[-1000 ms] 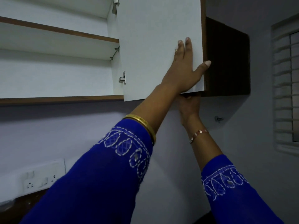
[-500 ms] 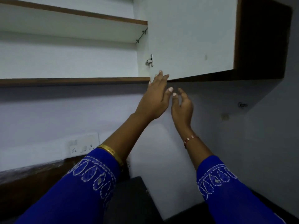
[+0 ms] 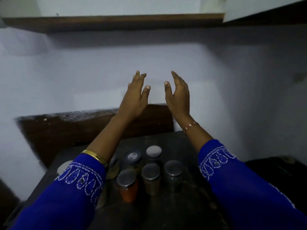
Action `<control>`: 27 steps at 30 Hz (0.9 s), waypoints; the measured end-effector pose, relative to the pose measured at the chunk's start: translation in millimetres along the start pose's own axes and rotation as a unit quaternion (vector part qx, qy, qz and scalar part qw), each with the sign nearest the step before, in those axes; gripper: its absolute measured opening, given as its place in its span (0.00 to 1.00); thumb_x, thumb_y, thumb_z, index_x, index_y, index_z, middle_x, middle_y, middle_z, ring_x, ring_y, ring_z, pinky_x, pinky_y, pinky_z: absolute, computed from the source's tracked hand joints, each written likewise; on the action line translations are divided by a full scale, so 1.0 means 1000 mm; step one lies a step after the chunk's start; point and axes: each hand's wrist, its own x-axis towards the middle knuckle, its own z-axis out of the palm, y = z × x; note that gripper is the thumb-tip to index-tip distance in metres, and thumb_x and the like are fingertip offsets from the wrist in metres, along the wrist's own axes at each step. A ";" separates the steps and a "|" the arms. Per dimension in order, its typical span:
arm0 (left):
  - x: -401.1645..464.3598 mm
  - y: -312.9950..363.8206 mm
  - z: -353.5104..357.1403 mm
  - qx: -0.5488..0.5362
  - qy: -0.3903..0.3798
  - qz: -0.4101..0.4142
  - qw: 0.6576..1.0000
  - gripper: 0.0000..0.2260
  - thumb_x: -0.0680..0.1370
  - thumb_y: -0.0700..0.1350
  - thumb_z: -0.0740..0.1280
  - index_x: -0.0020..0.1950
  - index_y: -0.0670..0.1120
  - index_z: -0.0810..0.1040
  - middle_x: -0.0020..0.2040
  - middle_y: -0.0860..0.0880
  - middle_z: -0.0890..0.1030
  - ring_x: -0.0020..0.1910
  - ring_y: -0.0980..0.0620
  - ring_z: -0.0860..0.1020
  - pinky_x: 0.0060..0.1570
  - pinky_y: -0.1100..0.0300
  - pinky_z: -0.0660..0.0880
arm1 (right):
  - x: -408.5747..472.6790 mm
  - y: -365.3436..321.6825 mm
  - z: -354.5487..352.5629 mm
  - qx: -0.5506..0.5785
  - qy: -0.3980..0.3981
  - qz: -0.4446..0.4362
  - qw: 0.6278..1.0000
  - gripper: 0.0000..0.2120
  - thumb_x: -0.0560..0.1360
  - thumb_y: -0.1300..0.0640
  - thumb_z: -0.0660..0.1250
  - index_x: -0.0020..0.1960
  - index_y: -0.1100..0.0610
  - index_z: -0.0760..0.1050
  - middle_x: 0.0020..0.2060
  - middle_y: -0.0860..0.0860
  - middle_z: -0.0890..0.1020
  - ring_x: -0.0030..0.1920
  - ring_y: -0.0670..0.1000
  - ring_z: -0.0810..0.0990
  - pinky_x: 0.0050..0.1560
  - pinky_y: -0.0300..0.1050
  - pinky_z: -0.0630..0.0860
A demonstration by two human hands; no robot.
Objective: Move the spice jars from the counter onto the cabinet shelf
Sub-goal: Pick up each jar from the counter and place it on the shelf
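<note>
Several spice jars stand close together on the dark counter (image 3: 187, 205) below my arms. At the front a jar of red powder (image 3: 127, 185), a brown one (image 3: 150, 178) and a dark one (image 3: 173, 175) form a row. Behind them are a white-lidded jar (image 3: 153, 151) and a dark-lidded jar (image 3: 132, 157); my left sleeve hides part of others. My left hand (image 3: 135, 97) and my right hand (image 3: 178, 95) hang in the air above the jars, fingers straight, palms facing each other, holding nothing. The cabinet's bottom shelf edge (image 3: 113, 19) runs along the top.
The open white cabinet door (image 3: 259, 7) juts out at the top right. A brown backsplash panel (image 3: 58, 130) stands behind the counter under the pale wall. Another dark surface (image 3: 274, 165) lies to the right.
Both hands have come down from the cabinet door and now hover apart over the counter. The view has tilted down, so the jars have come into sight.
</note>
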 end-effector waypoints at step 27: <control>-0.220 -0.285 -0.086 -0.055 0.006 -0.348 0.936 0.19 0.82 0.44 0.55 0.73 0.42 0.63 0.75 0.43 0.63 0.75 0.47 0.60 0.72 0.59 0.56 | -0.216 -0.031 0.244 -0.014 -0.333 0.100 0.938 0.21 0.79 0.51 0.59 0.69 0.58 0.69 0.68 0.56 0.72 0.71 0.53 0.66 0.69 0.48 0.64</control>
